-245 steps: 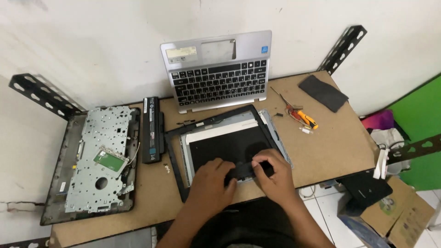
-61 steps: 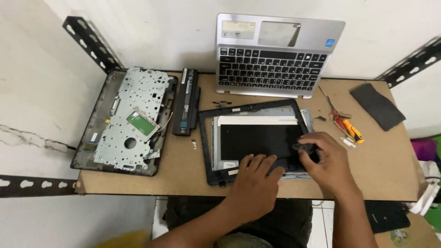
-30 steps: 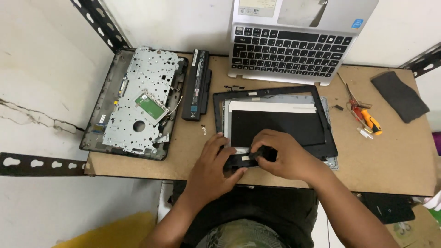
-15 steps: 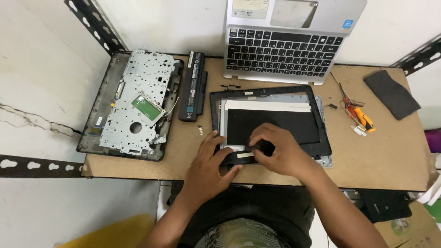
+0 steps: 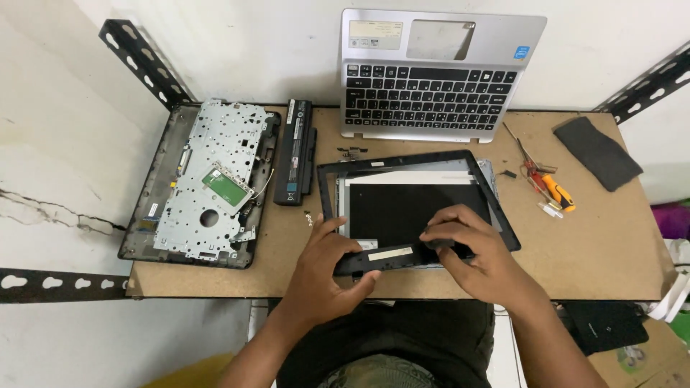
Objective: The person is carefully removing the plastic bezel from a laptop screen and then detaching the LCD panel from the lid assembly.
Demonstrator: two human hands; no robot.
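A laptop screen panel (image 5: 417, 208) lies flat on the wooden table (image 5: 596, 237) with its black plastic bezel (image 5: 503, 208) around it. My left hand (image 5: 327, 269) grips the bezel's near edge at the left, thumb under it and fingers on top. My right hand (image 5: 474, 251) holds the same near edge further right, fingers curled over the strip. The near edge is lifted slightly off the panel.
A silver laptop keyboard base (image 5: 431, 79) leans against the wall at the back. A stripped laptop chassis with metal plate (image 5: 208, 183) and a black battery (image 5: 295, 151) lie at left. Orange-handled screwdrivers (image 5: 550, 188) and a dark pouch (image 5: 596, 152) are at right.
My hands moved along the bezel's near edge and now grip it closer together; the view has shifted slightly.
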